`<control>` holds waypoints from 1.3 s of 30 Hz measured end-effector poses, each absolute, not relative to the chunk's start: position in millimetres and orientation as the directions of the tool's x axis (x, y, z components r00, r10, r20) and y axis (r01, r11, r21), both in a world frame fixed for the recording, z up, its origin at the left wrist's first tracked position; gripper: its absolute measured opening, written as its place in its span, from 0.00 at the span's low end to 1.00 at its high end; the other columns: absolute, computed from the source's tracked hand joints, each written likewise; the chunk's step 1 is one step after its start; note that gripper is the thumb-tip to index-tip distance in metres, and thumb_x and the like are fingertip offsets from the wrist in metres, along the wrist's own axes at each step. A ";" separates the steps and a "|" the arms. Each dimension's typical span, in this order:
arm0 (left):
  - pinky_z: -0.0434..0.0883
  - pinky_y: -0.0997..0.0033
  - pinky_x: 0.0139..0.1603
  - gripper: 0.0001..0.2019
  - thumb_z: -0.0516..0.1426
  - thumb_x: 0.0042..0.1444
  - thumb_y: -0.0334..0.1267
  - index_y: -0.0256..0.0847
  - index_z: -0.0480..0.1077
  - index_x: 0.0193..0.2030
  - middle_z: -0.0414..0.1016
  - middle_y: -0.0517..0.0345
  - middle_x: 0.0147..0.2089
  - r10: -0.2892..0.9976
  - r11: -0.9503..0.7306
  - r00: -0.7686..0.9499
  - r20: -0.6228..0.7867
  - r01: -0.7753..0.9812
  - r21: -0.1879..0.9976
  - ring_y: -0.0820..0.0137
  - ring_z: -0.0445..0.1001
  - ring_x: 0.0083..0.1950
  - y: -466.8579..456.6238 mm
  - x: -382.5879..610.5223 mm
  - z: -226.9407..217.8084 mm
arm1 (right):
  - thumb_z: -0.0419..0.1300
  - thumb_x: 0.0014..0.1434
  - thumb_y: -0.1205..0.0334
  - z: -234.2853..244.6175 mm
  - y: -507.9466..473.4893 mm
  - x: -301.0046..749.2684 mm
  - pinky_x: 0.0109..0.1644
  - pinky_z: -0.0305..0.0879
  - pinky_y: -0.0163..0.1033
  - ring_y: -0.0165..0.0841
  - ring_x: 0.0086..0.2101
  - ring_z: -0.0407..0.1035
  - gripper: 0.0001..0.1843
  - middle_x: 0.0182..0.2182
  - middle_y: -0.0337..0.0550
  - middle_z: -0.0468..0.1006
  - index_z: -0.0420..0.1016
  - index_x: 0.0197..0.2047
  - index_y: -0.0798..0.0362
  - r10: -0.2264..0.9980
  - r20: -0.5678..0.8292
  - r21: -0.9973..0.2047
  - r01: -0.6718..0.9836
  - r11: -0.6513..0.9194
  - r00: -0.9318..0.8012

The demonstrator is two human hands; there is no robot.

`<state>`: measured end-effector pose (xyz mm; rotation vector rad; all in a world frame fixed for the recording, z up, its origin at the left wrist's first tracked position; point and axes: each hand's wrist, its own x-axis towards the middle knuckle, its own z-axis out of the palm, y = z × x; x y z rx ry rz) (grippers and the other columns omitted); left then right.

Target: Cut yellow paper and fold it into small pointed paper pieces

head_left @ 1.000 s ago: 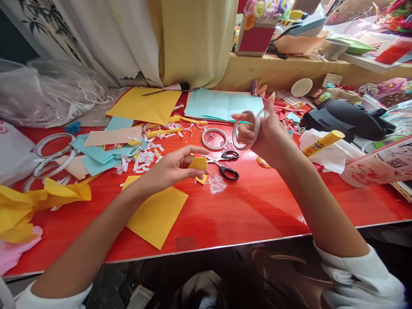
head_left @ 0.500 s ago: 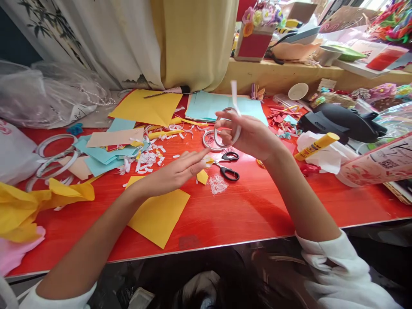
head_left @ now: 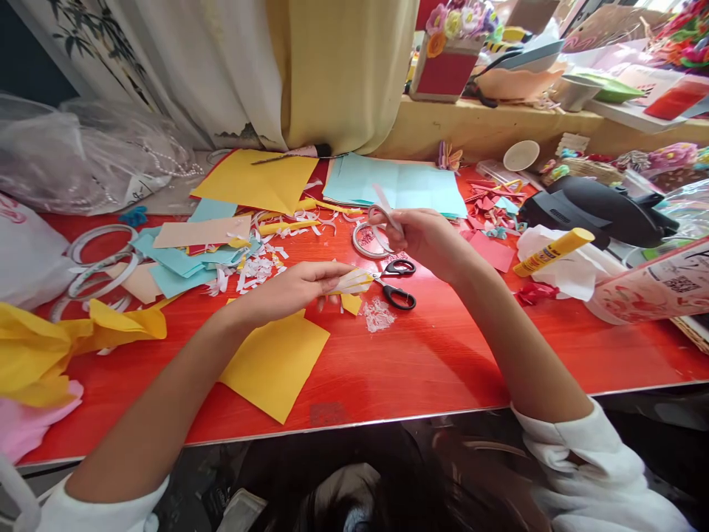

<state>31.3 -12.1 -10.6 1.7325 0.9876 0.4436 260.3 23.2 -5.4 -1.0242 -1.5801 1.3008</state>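
My left hand (head_left: 293, 292) pinches a small folded piece of yellow paper (head_left: 357, 282) with white on its upper face. In my right hand (head_left: 429, 238) is a narrow roll of white tape (head_left: 394, 222), turned nearly edge-on, with a loose end standing up from it. Below that hand lie black-handled scissors (head_left: 399, 297), their blades partly hidden behind the yellow piece. Another tape roll (head_left: 357, 244) rests flat on the red table, just beyond the scissors. A yellow paper square (head_left: 277, 366) lies under my left wrist.
White and yellow scraps (head_left: 260, 266) spread across the left middle of the red table (head_left: 432, 362). Blue sheets (head_left: 399, 181) and a yellow sheet (head_left: 260, 177) lie at the back. Several tape rolls (head_left: 83, 247) are at left. A glue stick (head_left: 554, 251) sits at right.
My left hand has lifted off the table area with the yellow paper pinched in it. My right hand has tilted the tape roll edge-on and lowered its loose end slightly leftward.
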 end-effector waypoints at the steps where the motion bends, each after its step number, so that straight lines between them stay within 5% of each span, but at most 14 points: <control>1: 0.67 0.73 0.34 0.20 0.54 0.58 0.46 0.46 0.67 0.57 0.76 0.55 0.45 0.775 -0.114 0.612 -0.159 0.382 0.917 0.72 0.71 0.35 -11.1 30.0 -10.9 | 0.52 0.61 0.50 -6.1 23.5 260.0 0.26 0.51 0.36 0.26 0.21 0.49 0.17 0.21 0.37 0.55 0.71 0.31 0.55 0.950 0.106 -0.986 0.092 0.138 -0.293; 7: 0.69 0.71 0.43 0.19 0.53 0.59 0.42 0.48 0.67 0.57 0.77 0.58 0.45 0.680 -0.092 0.704 -0.205 0.360 0.929 0.72 0.73 0.39 -8.5 25.8 -9.2 | 0.57 0.57 0.50 -6.7 20.3 255.2 0.23 0.41 0.35 0.24 0.19 0.43 0.23 0.17 0.33 0.49 0.59 0.17 0.53 0.985 0.103 -0.965 0.225 0.133 -0.138; 11: 0.71 0.72 0.38 0.17 0.56 0.56 0.44 0.45 0.69 0.53 0.75 0.55 0.47 0.686 -0.023 0.688 -0.239 0.348 0.937 0.71 0.74 0.38 -7.7 26.0 -8.9 | 0.60 0.54 0.54 -5.6 16.7 251.5 0.23 0.39 0.35 0.23 0.19 0.40 0.25 0.15 0.31 0.47 0.50 0.15 0.52 0.988 0.151 -0.965 0.215 0.153 -0.023; 15: 0.71 0.72 0.33 0.16 0.57 0.55 0.44 0.41 0.70 0.48 0.76 0.52 0.43 0.708 0.013 0.659 -0.254 0.347 0.938 0.72 0.73 0.33 -5.1 24.2 -10.2 | 0.58 0.55 0.47 -10.9 15.6 243.2 0.23 0.41 0.35 0.24 0.19 0.42 0.26 0.17 0.32 0.47 0.51 0.17 0.52 0.973 0.229 -0.922 0.320 0.218 -0.003; 18: 0.71 0.72 0.33 0.14 0.56 0.55 0.44 0.41 0.72 0.45 0.75 0.53 0.43 0.735 -0.004 0.630 -0.250 0.372 0.928 0.74 0.73 0.31 -4.6 22.0 -9.4 | 0.48 0.62 0.45 -26.0 21.6 232.2 0.27 0.50 0.34 0.26 0.22 0.52 0.23 0.20 0.35 0.56 0.60 0.22 0.52 0.916 0.379 -0.785 0.479 0.394 -0.133; 20: 0.72 0.70 0.35 0.14 0.56 0.55 0.44 0.41 0.74 0.44 0.74 0.53 0.44 0.746 0.001 0.616 -0.253 0.379 0.925 0.73 0.73 0.31 -5.1 20.7 -8.3 | 0.41 0.67 0.51 -37.6 27.8 226.5 0.38 0.59 0.37 0.30 0.31 0.63 0.24 0.26 0.41 0.67 0.67 0.27 0.54 0.857 0.416 -0.630 0.583 0.513 -0.304; 22: 0.73 0.69 0.37 0.13 0.57 0.54 0.43 0.42 0.74 0.44 0.74 0.53 0.45 0.741 0.023 0.615 -0.269 0.376 0.926 0.72 0.75 0.33 -5.6 19.8 -7.6 | 0.43 0.67 0.55 -43.5 31.6 225.6 0.49 0.58 0.44 0.35 0.41 0.65 0.20 0.35 0.47 0.71 0.72 0.34 0.55 0.821 0.415 -0.457 0.691 0.560 -0.391; 24: 0.73 0.69 0.36 0.13 0.58 0.52 0.42 0.42 0.74 0.43 0.74 0.53 0.45 0.740 0.046 0.610 -0.284 0.376 0.926 0.72 0.75 0.32 -5.7 20.0 -7.6 | 0.49 0.65 0.57 -38.9 29.7 230.1 0.53 0.57 0.46 0.38 0.48 0.63 0.14 0.45 0.52 0.69 0.72 0.43 0.55 0.823 0.445 -0.410 0.736 0.539 -0.354; 26: 0.73 0.71 0.33 0.12 0.59 0.51 0.41 0.41 0.73 0.41 0.74 0.54 0.43 0.768 0.053 0.578 -0.276 0.373 0.927 0.74 0.74 0.29 -5.3 21.5 -8.3 | 0.51 0.63 0.55 -24.6 21.7 237.2 0.49 0.60 0.42 0.37 0.47 0.64 0.17 0.49 0.55 0.67 0.70 0.49 0.57 0.863 0.409 -0.523 0.699 0.487 -0.295; 29: 0.70 0.75 0.31 0.09 0.60 0.50 0.39 0.40 0.73 0.38 0.74 0.57 0.36 0.835 0.014 0.517 -0.190 0.326 0.945 0.76 0.72 0.28 -3.7 25.3 -10.6 | 0.54 0.60 0.50 -0.5 4.5 243.2 0.39 0.63 0.39 0.33 0.37 0.68 0.18 0.38 0.46 0.74 0.74 0.43 0.55 0.839 0.006 -0.721 0.579 0.380 -0.544; 31: 0.70 0.77 0.32 0.08 0.61 0.50 0.38 0.39 0.73 0.37 0.74 0.58 0.35 0.868 -0.017 0.483 -0.116 0.262 0.965 0.77 0.72 0.30 -2.2 27.3 -12.5 | 0.60 0.55 0.51 7.8 -4.4 241.2 0.36 0.63 0.37 0.32 0.34 0.68 0.18 0.34 0.43 0.75 0.74 0.44 0.55 0.773 -0.138 -0.780 0.549 0.300 -0.619; 35: 0.73 0.73 0.39 0.12 0.59 0.54 0.45 0.36 0.74 0.35 0.74 0.55 0.36 0.925 -0.046 0.379 0.013 0.076 0.996 0.72 0.74 0.35 -0.5 27.4 -13.9 | 0.57 0.57 0.55 7.3 -9.6 233.7 0.34 0.63 0.36 0.29 0.29 0.67 0.13 0.26 0.41 0.73 0.75 0.33 0.57 0.735 -0.171 -0.873 0.447 0.196 -0.656; 39: 0.74 0.70 0.41 0.10 0.62 0.51 0.41 0.36 0.74 0.36 0.75 0.56 0.35 0.936 -0.087 0.344 0.078 0.011 0.996 0.72 0.76 0.34 -1.4 26.0 -11.7 | 0.56 0.59 0.53 7.0 -9.9 234.5 0.36 0.67 0.36 0.29 0.30 0.70 0.15 0.32 0.45 0.77 0.77 0.38 0.56 0.745 -0.223 -0.936 0.351 0.015 -0.628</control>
